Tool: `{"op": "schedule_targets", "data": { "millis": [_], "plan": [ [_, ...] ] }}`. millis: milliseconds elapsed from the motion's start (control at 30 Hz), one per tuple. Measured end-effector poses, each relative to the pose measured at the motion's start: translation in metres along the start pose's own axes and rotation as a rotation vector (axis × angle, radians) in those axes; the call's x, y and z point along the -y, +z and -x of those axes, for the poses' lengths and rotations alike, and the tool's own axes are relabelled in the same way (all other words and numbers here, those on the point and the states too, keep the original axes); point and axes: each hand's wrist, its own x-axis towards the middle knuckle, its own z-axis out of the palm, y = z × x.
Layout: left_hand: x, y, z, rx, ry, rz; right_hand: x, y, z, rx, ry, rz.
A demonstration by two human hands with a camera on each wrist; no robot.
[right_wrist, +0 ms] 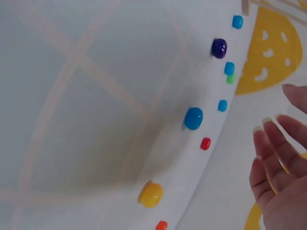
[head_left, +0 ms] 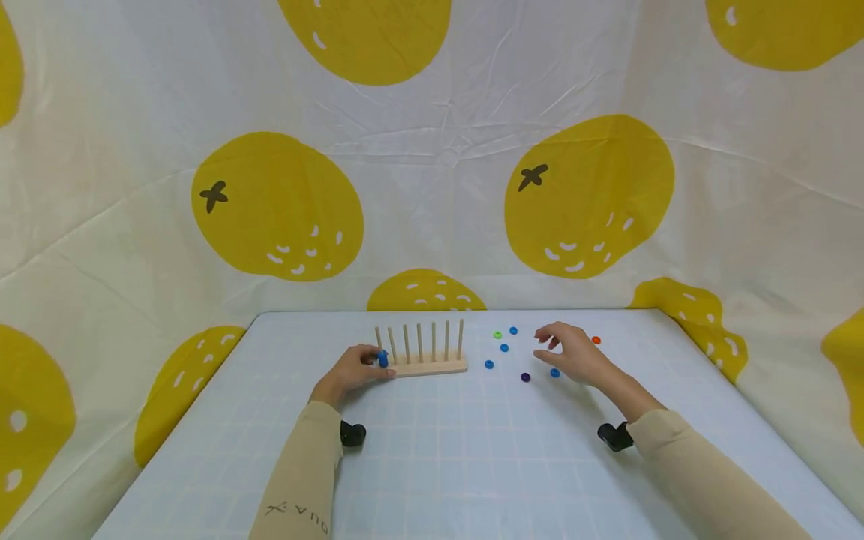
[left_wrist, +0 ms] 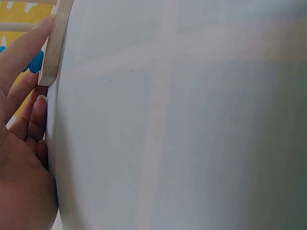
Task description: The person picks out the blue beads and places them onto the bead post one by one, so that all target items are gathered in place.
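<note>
A wooden peg rack [head_left: 432, 368] with a row of upright pegs stands on the table. My left hand [head_left: 354, 367] grips the rack's left end, thumb along the front of the base and fingers behind it. Blue beads [head_left: 382, 358] sit on the leftmost peg, partly hidden by that hand. My right hand [head_left: 574, 356] hovers over loose beads with its fingers relaxed and apart, nothing between them. Nearest below it lies a blue bead [head_left: 555, 373], with a dark purple bead [head_left: 525, 377] to its left. In the right wrist view a yellow bead [right_wrist: 151, 194] shows too.
Between rack and right hand lie more blue beads [head_left: 504, 348] and a green bead [head_left: 497, 334]. An orange-red bead [head_left: 596, 340] rests right of the right hand. A pale checked cloth [head_left: 459, 465] covers the table; a fruit-print curtain [head_left: 439, 202] hangs behind it.
</note>
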Motion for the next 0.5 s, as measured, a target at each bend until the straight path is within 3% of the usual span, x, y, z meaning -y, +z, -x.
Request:
{"op": "schedule_targets", "data": {
  "millis": [500],
  "plan": [
    [-0.005,0.001,0.003,-0.008,-0.002,0.010,-0.027,0.012,0.017,0.077,0.130,0.010]
  ]
}}
